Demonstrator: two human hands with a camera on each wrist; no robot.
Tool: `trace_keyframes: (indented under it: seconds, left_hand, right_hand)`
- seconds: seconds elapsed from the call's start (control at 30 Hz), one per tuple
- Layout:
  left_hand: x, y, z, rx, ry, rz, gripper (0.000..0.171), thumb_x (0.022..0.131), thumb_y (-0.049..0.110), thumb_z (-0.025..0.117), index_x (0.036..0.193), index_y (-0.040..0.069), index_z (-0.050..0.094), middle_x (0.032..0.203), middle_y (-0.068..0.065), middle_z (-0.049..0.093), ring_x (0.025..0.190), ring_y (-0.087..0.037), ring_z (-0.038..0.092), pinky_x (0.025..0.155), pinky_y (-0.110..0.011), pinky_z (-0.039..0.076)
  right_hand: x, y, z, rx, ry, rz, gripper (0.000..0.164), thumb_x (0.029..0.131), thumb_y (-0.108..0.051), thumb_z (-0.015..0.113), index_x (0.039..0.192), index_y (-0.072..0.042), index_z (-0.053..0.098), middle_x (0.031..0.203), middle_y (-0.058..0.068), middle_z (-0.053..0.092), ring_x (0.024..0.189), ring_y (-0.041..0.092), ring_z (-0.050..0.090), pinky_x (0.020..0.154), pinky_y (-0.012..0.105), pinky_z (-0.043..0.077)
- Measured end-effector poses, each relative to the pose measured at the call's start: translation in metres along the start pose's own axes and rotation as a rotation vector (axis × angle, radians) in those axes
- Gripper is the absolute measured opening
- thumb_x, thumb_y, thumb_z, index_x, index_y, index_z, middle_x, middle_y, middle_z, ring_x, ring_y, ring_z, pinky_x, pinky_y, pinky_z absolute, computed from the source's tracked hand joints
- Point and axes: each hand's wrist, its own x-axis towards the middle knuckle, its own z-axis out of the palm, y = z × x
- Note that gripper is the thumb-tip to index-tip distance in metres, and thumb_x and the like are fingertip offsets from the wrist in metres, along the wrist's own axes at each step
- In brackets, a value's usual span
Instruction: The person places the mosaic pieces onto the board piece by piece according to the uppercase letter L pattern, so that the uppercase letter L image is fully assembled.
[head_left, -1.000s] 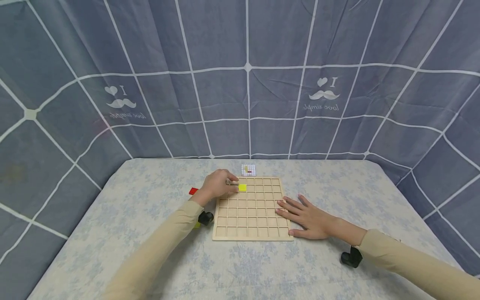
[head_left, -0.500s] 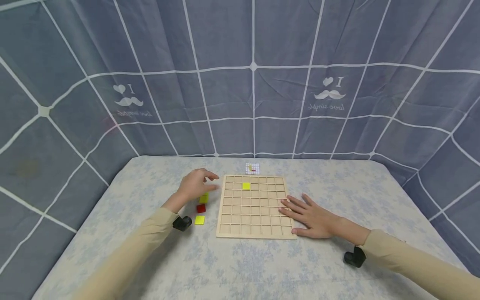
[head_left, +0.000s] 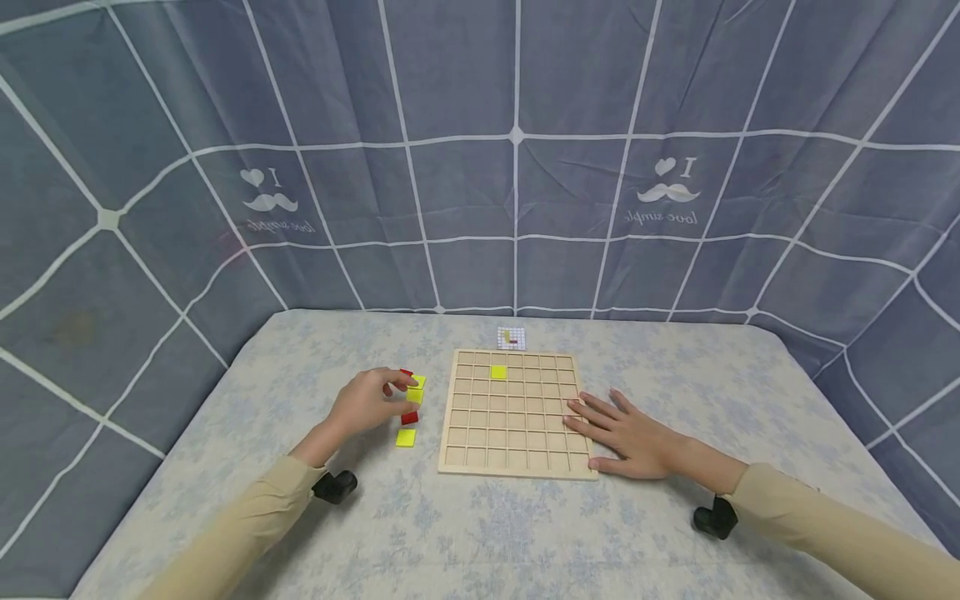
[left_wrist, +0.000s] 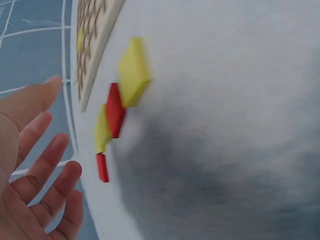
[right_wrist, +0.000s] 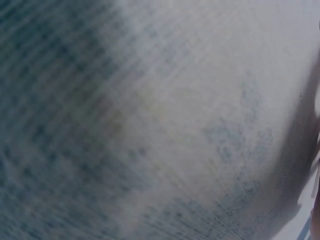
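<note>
My left hand (head_left: 366,403) hovers beside a column of small square tiles left of the board, thumb and fingers apart around nothing. That column has a near yellow tile (head_left: 406,438), a red tile (head_left: 409,418), more yellow and a far red tile (head_left: 406,372), partly hidden by the fingers. In the left wrist view the hand (left_wrist: 42,187) is relaxed, off to the side of the tiles. A wooden grid board (head_left: 517,437) carries one yellow tile (head_left: 498,372) in its upper left part. My right hand (head_left: 630,439) rests flat with spread fingertips on the board's right edge.
Behind the board lies a small printed grid card (head_left: 512,338) with yellow and red marks. A pale floral cloth (head_left: 495,533) covers the table. Blue-grey curtains (head_left: 465,192) with white lines enclose the back and sides.
My left hand has let go of the yellow tile on the board and moved left and nearer, to the column of tiles. The right hand stays at the board's edge.
</note>
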Motion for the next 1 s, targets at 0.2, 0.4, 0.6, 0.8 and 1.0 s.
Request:
trace_keyframes:
  seconds: [0.2,0.4,0.6,0.8,1.0]
  left_hand:
    - [-0.018,-0.012,0.007,-0.023,-0.025,0.023,0.025,0.073,0.029,0.082,0.093,0.015,0.075,0.09,0.002,0.07,0.071,-0.011,0.053,0.058,-0.026,0.043]
    - [-0.029,-0.02,0.009,-0.026,-0.049,0.035,0.026,0.068,0.031,0.085,0.088,0.017,0.075,0.083,0.006,0.069,0.06,-0.008,0.047,0.052,-0.022,0.037]
    - [-0.035,-0.021,0.013,-0.017,-0.07,0.012,0.031,0.066,0.03,0.087,0.091,0.016,0.076,0.078,0.007,0.064,0.06,-0.008,0.045,0.053,-0.021,0.035]
    - [-0.035,-0.02,0.014,0.012,-0.07,0.026,0.032,0.067,0.026,0.087,0.093,0.013,0.076,0.084,0.005,0.066,0.065,-0.009,0.046,0.057,-0.022,0.037]
    - [-0.035,-0.019,0.013,0.044,-0.079,0.036,0.029,0.068,0.025,0.086,0.093,0.014,0.078,0.085,0.005,0.067,0.065,-0.009,0.046,0.056,-0.022,0.037]
  right_hand:
    - [0.0,0.001,0.001,0.013,-0.02,0.014,0.068,0.097,-0.046,0.049,0.154,-0.019,0.025,0.16,0.01,0.021,0.146,0.036,0.019,0.109,0.069,0.012]
    - [0.0,0.001,0.001,0.011,-0.02,0.012,0.068,0.097,-0.045,0.049,0.154,-0.018,0.025,0.16,0.01,0.021,0.146,0.036,0.019,0.109,0.069,0.012]
    - [-0.001,0.001,0.001,-0.001,-0.019,0.012,0.068,0.097,-0.046,0.049,0.154,-0.019,0.024,0.16,0.009,0.021,0.146,0.036,0.02,0.108,0.068,0.014]
    - [-0.001,0.001,0.001,0.002,-0.022,0.018,0.068,0.097,-0.046,0.049,0.154,-0.019,0.024,0.16,0.009,0.021,0.146,0.036,0.019,0.109,0.068,0.014]
    - [-0.001,0.0,0.001,0.003,-0.023,0.018,0.067,0.097,-0.046,0.049,0.154,-0.019,0.025,0.16,0.009,0.021,0.146,0.036,0.019,0.108,0.068,0.015]
